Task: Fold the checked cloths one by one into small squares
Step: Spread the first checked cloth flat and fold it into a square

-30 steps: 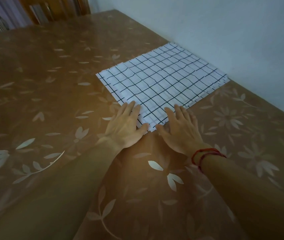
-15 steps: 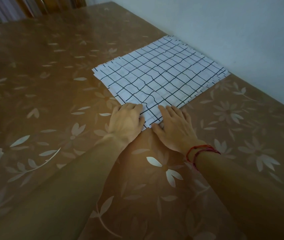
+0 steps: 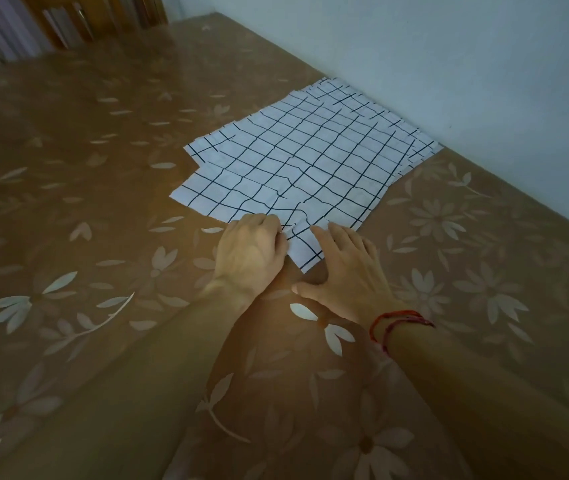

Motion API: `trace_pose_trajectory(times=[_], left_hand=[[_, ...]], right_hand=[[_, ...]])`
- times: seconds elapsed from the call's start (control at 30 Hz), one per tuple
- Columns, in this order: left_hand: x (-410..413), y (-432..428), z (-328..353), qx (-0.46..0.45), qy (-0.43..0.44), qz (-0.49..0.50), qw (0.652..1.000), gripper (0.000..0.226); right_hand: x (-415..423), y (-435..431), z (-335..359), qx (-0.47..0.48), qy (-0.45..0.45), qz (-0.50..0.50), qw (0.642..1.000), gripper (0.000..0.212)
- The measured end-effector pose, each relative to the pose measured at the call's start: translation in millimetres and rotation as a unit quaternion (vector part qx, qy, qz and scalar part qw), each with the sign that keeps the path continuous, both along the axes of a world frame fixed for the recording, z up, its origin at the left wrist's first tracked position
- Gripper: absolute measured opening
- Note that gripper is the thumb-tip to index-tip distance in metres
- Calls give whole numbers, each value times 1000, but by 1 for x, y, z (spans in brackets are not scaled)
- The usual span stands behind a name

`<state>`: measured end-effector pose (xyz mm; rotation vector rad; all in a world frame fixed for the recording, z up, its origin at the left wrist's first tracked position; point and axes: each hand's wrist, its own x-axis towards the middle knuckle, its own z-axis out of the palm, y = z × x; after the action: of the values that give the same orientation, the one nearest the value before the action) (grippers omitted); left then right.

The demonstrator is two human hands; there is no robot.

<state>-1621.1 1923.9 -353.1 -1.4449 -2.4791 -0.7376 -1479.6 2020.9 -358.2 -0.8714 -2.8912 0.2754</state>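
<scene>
On the brown flowered worktop (image 3: 78, 209), close to a pale wall (image 3: 432, 53), lies a stack of checked cloths (image 3: 211, 147), white with thin dark lines. The top cloth (image 3: 293, 168) sits askew on that stack: it is offset toward the person and to the left, so the layers beneath show as a stepped corner at the far left and as fanned edges along the side nearest the wall. Its near corner juts off the stack onto the bare worktop, between the 2 hands.

The left hand (image 3: 250, 258) is at the near edge of the top cloth. Its fingers are curled under with the knuckles against the fabric, and the cloth puckers into a small ridge right beside them, so its grip is closed on that edge. The right hand (image 3: 345, 271) lies just beside it, on the other side of the jutting corner. Its fingers are straight and rest flat on the cloth. The thumb is spread wide and touches the worktop just in front of the cloth corner. This grip is wide and holds nothing. The 2 hands are near each other but apart, with a strip of checked fabric between them.

Red threads (image 3: 397, 322) circle the right wrist. Wooden furniture (image 3: 103, 19) stands beyond the far end of the worktop.
</scene>
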Motion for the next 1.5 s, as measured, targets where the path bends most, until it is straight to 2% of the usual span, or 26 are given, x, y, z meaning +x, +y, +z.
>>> trace_pose_trajectory(times=[0.07, 0.13, 0.2, 0.37, 0.47, 0.53, 0.6, 0.7, 0.8, 0.93, 1.03, 1.1, 1.13, 1.23, 1.37, 1.5], left_hand=[[8, -9, 9, 9, -14, -2, 1000, 12], [18, -20, 20, 5, -23, -5, 1000, 13], [30, -32, 30, 0, -21, -19, 1000, 13], [57, -62, 48, 2, -18, -56, 998, 16], [72, -82, 52, -29, -48, -60, 997, 37], [83, -97, 52, -51, -49, -69, 995, 47], [90, -110, 52, -72, -41, -77, 994, 53], [93, -127, 47, -121, -42, -87, 988, 58], [99, -142, 42, -143, -36, -90, 985, 46], [105, -166, 39, -97, -51, -88, 990, 34], [106, -193, 41, -96, -18, -75, 992, 9], [114, -210, 49, -95, -31, -69, 993, 18], [120, -217, 55, -96, -42, -61, 993, 19], [139, -238, 71, -108, -85, -43, 990, 9], [154, -261, 92, -120, -137, -34, 983, 11], [164, -279, 108, -53, -261, 12, 964, 5]], right_hand=[[7, -6, 3, 21, 16, -3, 1000, 79], [15, -10, 8, 52, 47, -12, 997, 57], [23, -14, 15, 49, 84, -38, 995, 43], [49, -26, 40, -31, 98, -56, 993, 28], [67, -37, 58, -100, 88, -41, 990, 22], [81, -42, 63, -107, 90, -27, 990, 24], [100, -48, 69, -118, 65, -22, 991, 38], [131, -56, 76, -152, 59, -47, 985, 44], [161, -67, 84, -187, 102, -90, 973, 38], [200, -83, 94, -193, 64, -137, 969, 26], [225, -91, 103, -208, 69, -153, 964, 20], [238, -97, 108, -224, 72, -170, 957, 8], [245, -101, 111, -227, 70, -177, 955, 2], [260, -112, 110, -222, 52, -209, 951, 22], [277, -130, 115, -241, 46, -223, 944, 24], [291, -149, 123, -244, 5, -190, 951, 17]])
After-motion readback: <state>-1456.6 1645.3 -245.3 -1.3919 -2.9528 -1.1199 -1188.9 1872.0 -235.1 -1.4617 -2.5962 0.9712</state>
